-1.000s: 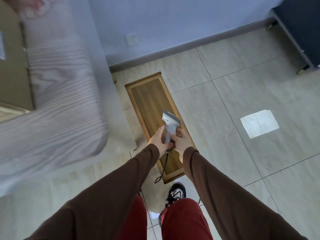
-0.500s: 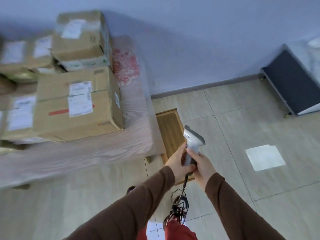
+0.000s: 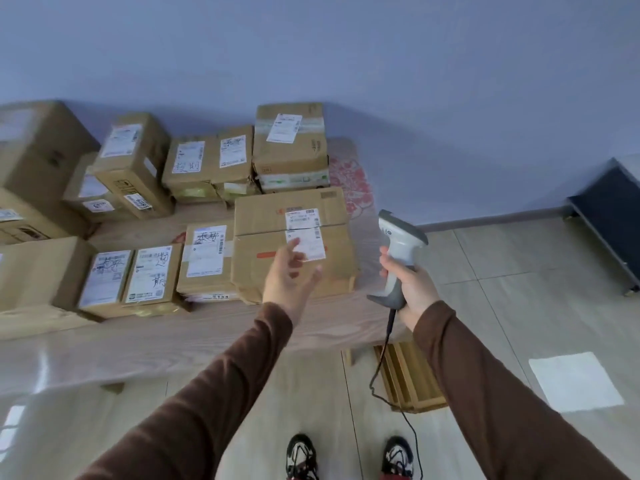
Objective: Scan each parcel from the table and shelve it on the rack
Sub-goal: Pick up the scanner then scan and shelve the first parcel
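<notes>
Several brown cardboard parcels with white labels lie on a pale wooden table (image 3: 207,337). The nearest is a large parcel (image 3: 263,216) at the table's right end. My left hand (image 3: 287,275) reaches out in front of this parcel with its fingers spread, holding nothing; whether it touches the box is unclear. My right hand (image 3: 414,287) grips the handle of a grey and white barcode scanner (image 3: 398,244), held upright just right of the table's end. Its black cable hangs down to the floor. No rack is in view.
More parcels (image 3: 207,157) are stacked toward the wall and to the left. A wooden tray (image 3: 415,379) lies on the tiled floor under the table's right end. A dark low cabinet (image 3: 613,216) stands at the far right. My shoes (image 3: 301,455) are near the bottom edge.
The view has swung up from the floor to the table of parcels. My left hand has let go of the scanner and reached toward the large parcel. My right hand still holds the scanner.
</notes>
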Demonstrator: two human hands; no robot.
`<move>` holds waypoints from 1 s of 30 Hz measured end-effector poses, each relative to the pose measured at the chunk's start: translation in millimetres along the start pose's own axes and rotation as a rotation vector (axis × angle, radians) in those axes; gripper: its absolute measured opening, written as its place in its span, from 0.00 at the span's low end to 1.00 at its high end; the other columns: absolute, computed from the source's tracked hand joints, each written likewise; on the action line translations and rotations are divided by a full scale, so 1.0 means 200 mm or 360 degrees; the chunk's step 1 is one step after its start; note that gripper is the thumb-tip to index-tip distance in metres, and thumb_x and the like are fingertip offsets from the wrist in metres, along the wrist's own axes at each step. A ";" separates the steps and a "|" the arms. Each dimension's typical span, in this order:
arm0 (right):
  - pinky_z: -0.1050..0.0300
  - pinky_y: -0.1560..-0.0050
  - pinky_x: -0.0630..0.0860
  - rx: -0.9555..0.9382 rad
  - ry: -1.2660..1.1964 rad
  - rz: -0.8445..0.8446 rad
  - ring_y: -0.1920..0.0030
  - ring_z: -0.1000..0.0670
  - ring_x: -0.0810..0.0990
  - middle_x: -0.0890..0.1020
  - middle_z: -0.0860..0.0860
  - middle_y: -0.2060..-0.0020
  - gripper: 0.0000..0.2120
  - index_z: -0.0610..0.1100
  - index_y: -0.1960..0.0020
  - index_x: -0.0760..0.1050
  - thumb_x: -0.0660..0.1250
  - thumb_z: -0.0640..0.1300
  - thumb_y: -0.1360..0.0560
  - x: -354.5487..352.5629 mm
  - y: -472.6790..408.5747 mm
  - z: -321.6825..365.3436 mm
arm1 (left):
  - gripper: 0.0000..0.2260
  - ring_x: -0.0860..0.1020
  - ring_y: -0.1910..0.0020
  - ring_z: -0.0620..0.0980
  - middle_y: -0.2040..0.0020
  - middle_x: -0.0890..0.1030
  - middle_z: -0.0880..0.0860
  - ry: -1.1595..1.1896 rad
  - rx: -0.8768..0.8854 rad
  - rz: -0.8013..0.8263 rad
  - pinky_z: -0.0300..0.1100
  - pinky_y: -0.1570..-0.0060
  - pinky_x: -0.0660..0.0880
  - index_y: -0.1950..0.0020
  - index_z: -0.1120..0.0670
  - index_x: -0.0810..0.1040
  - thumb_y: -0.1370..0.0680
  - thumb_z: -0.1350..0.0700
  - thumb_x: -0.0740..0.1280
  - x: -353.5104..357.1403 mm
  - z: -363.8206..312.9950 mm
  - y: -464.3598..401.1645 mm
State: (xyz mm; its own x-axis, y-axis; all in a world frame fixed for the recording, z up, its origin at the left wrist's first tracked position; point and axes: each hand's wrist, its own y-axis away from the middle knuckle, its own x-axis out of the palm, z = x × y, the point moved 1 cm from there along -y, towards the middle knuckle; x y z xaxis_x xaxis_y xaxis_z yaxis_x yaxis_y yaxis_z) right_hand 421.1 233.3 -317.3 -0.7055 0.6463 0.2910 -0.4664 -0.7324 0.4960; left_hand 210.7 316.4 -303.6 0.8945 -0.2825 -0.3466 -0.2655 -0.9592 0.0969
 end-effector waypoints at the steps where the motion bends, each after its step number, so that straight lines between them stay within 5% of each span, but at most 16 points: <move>1: 0.54 0.51 0.79 -0.0019 -0.0009 0.0016 0.52 0.51 0.81 0.83 0.51 0.53 0.16 0.44 0.36 0.82 0.74 0.41 0.24 0.06 -0.02 -0.01 | 0.29 0.77 0.41 0.50 0.40 0.78 0.51 -0.0080 -0.0010 -0.0119 0.47 0.37 0.76 0.24 0.53 0.69 0.23 0.53 0.74 -0.10 0.04 -0.05; 3: 0.57 0.53 0.79 -0.0031 -0.0007 0.0022 0.53 0.51 0.82 0.83 0.50 0.52 0.17 0.45 0.34 0.79 0.73 0.39 0.22 0.15 -0.06 -0.03 | 0.30 0.72 0.33 0.53 0.32 0.73 0.55 -0.0271 -0.0115 -0.0296 0.53 0.31 0.71 0.23 0.53 0.67 0.23 0.51 0.73 -0.27 0.13 -0.16; 5: 0.50 0.44 0.80 -0.0006 0.0022 -0.0021 0.45 0.46 0.83 0.84 0.48 0.47 0.18 0.45 0.34 0.79 0.74 0.39 0.23 0.22 -0.10 -0.05 | 0.33 0.65 0.27 0.58 0.26 0.67 0.58 -0.0435 -0.0324 -0.0324 0.56 0.27 0.64 0.20 0.53 0.63 0.21 0.47 0.71 -0.39 0.22 -0.25; 7: 0.42 0.33 0.77 0.0044 0.0063 -0.0069 0.37 0.41 0.81 0.84 0.44 0.40 0.20 0.43 0.34 0.78 0.76 0.40 0.24 0.28 -0.14 -0.08 | 0.34 0.63 0.26 0.62 0.24 0.65 0.61 -0.0603 -0.0502 -0.0214 0.56 0.27 0.61 0.18 0.55 0.60 0.19 0.44 0.67 -0.45 0.31 -0.31; 10: 0.37 0.30 0.74 0.0101 0.0096 -0.0088 0.36 0.39 0.80 0.83 0.43 0.39 0.24 0.40 0.32 0.76 0.77 0.41 0.25 0.33 -0.17 -0.10 | 0.30 0.67 0.29 0.64 0.28 0.69 0.64 -0.0698 -0.0572 -0.0031 0.54 0.29 0.64 0.21 0.59 0.64 0.18 0.43 0.64 -0.47 0.40 -0.35; 14: 0.39 0.32 0.76 0.0124 0.0117 -0.0089 0.41 0.42 0.81 0.82 0.46 0.45 0.24 0.40 0.31 0.76 0.77 0.41 0.25 0.35 -0.19 -0.12 | 0.29 0.70 0.31 0.63 0.30 0.70 0.63 -0.0548 -0.0577 0.0011 0.54 0.28 0.67 0.20 0.58 0.64 0.18 0.47 0.66 -0.45 0.41 -0.34; 22: 0.48 0.37 0.77 -0.0090 0.0043 0.0048 0.40 0.48 0.80 0.83 0.48 0.41 0.21 0.43 0.30 0.77 0.74 0.40 0.23 0.26 -0.10 0.12 | 0.28 0.72 0.30 0.59 0.26 0.71 0.58 0.0077 -0.0396 -0.0035 0.53 0.28 0.70 0.20 0.57 0.60 0.17 0.53 0.66 -0.42 0.13 -0.24; 24: 0.45 0.33 0.76 -0.0163 0.0010 0.0085 0.38 0.50 0.79 0.81 0.48 0.37 0.21 0.45 0.30 0.77 0.73 0.41 0.22 0.26 -0.05 0.22 | 0.26 0.75 0.33 0.59 0.29 0.73 0.59 0.0369 -0.0307 -0.0054 0.54 0.33 0.74 0.21 0.56 0.60 0.16 0.55 0.65 -0.43 0.00 -0.21; 26: 0.43 0.31 0.75 -0.0237 -0.0022 0.0118 0.37 0.49 0.79 0.81 0.46 0.34 0.19 0.46 0.32 0.78 0.73 0.41 0.22 0.27 0.01 0.33 | 0.22 0.80 0.42 0.51 0.35 0.79 0.55 0.0619 -0.0227 -0.0086 0.45 0.48 0.80 0.24 0.53 0.63 0.16 0.55 0.65 -0.46 -0.14 -0.20; 28: 0.43 0.35 0.78 -0.0316 -0.0058 0.0174 0.34 0.50 0.78 0.81 0.49 0.35 0.17 0.49 0.35 0.80 0.74 0.43 0.23 0.31 0.09 0.44 | 0.17 0.83 0.53 0.41 0.43 0.81 0.50 0.0762 -0.0152 -0.0113 0.37 0.62 0.79 0.27 0.49 0.67 0.16 0.52 0.64 -0.51 -0.30 -0.19; 30: 0.46 0.40 0.80 -0.0429 -0.0106 0.0213 0.33 0.51 0.78 0.82 0.52 0.36 0.15 0.51 0.37 0.81 0.74 0.43 0.23 0.36 0.17 0.55 | 0.14 0.83 0.53 0.39 0.43 0.80 0.50 0.0849 -0.0091 -0.0137 0.38 0.63 0.80 0.29 0.47 0.71 0.15 0.47 0.60 -0.59 -0.43 -0.18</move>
State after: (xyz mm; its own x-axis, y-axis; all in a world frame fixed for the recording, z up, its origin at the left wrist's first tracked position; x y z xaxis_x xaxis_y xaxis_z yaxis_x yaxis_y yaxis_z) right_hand 413.2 277.4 -190.1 -0.7377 0.5465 0.3964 -0.5029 -0.8365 0.2174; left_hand 146.8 384.3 -185.4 0.9745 -0.1522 0.1647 -0.1765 -0.9736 0.1449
